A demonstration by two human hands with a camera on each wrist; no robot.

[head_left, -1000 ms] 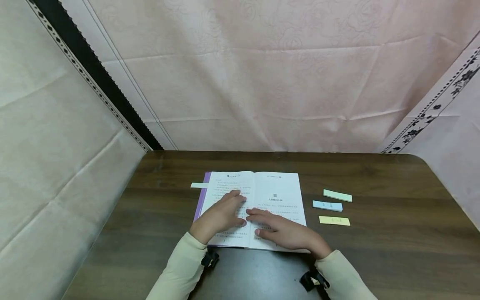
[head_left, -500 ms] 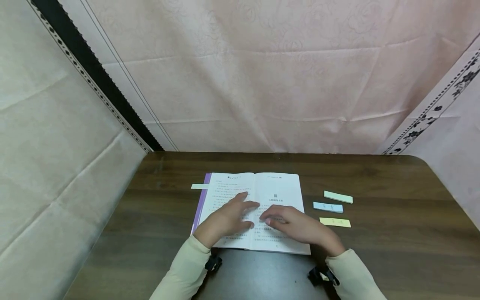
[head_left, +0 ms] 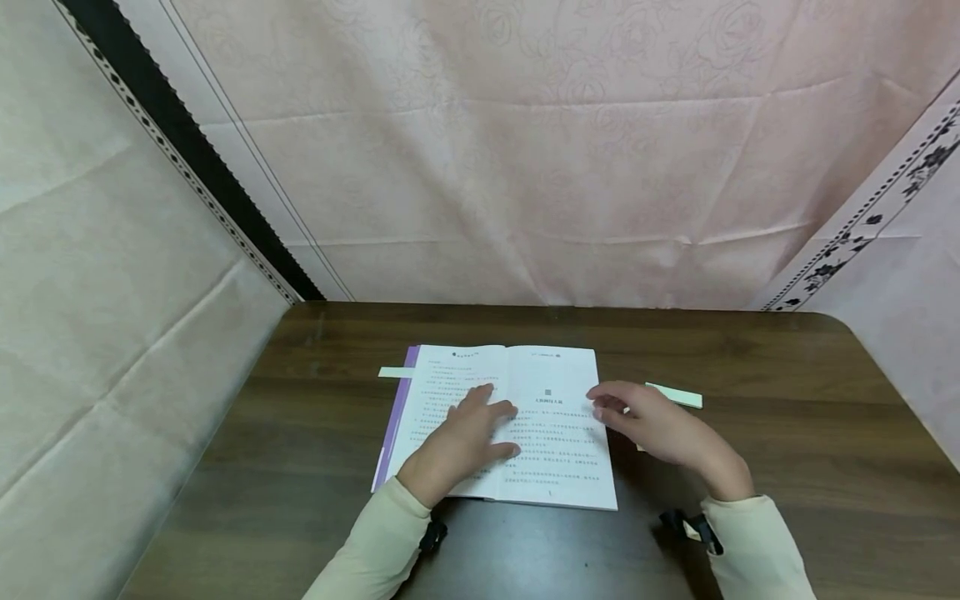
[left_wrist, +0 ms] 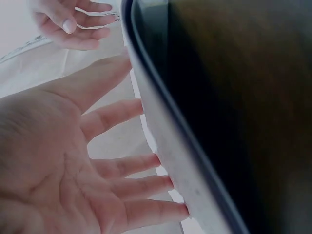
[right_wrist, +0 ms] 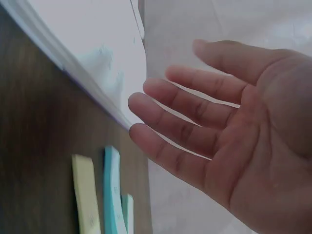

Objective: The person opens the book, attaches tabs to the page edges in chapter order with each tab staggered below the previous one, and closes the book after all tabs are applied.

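Observation:
An open book (head_left: 558,462) with printed white pages and a purple cover edge lies on the table. My left hand (head_left: 459,446) rests across its middle, fingers spread; in the left wrist view its fingertips touch the page. At the book's right edge is my right hand (head_left: 663,425), holding nothing, with its fingers loosely bent in the right wrist view. A pale strip (head_left: 394,372) sticks out from the book's left side. Beyond my right hand a green strip (head_left: 684,397) partly shows. The yellow strip (right_wrist: 86,195) and blue strip (right_wrist: 112,190) appear plainly in the right wrist view.
The brown wooden table (head_left: 810,417) extends on both sides of the book. Pale cloth (head_left: 525,183) hangs behind its far edge, and another cloth (head_left: 135,333) hangs at the left.
My right hand has moved right from the right-hand page to the book's outer edge, now covering much of the strips. My left hand has shifted slightly right and stays on the book.

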